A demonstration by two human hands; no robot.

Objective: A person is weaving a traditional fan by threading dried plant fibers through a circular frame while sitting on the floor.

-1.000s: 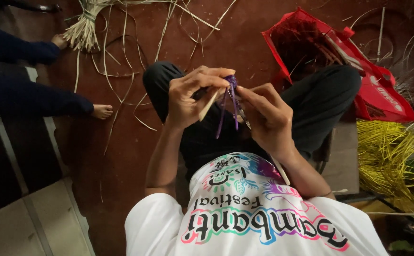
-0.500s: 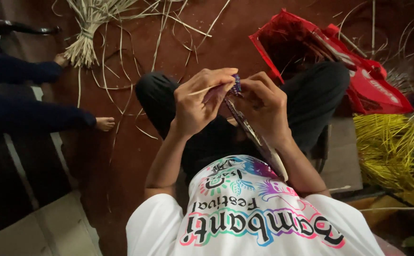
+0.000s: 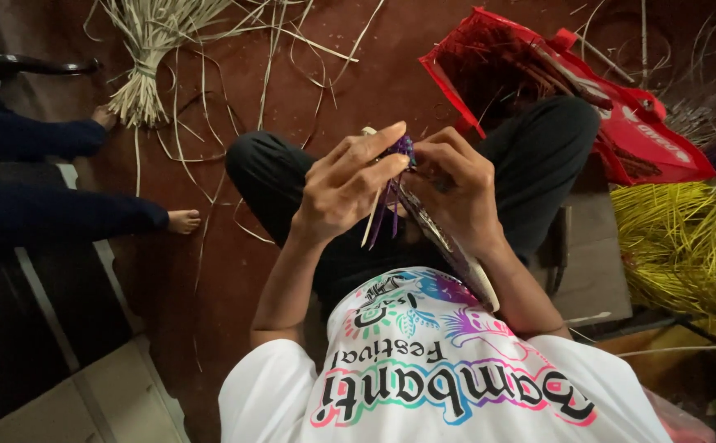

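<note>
I sit cross-legged in dark trousers and a white printed shirt. Both hands are raised in front of my chest and work on a narrow woven band [image 3: 450,246] that runs from my fingers down toward my shirt. My left hand [image 3: 348,187] pinches the band's top end, where loose purple strips [image 3: 391,209] and a pale strip hang down. My right hand [image 3: 459,190] grips the band from the other side, its fingers curled around it. The two hands touch at the fingertips.
A tied bundle of pale straw [image 3: 141,86] and loose strips lie on the red-brown floor ahead. A red bag [image 3: 633,131] sits at the right, with a heap of yellow strips [image 3: 678,246] beside it. Another person's legs and bare feet [image 3: 182,220] reach in from the left.
My hands have closed in on each other around the band's top end. The purple strips, earlier spread between my fingers, now hang below my left hand.
</note>
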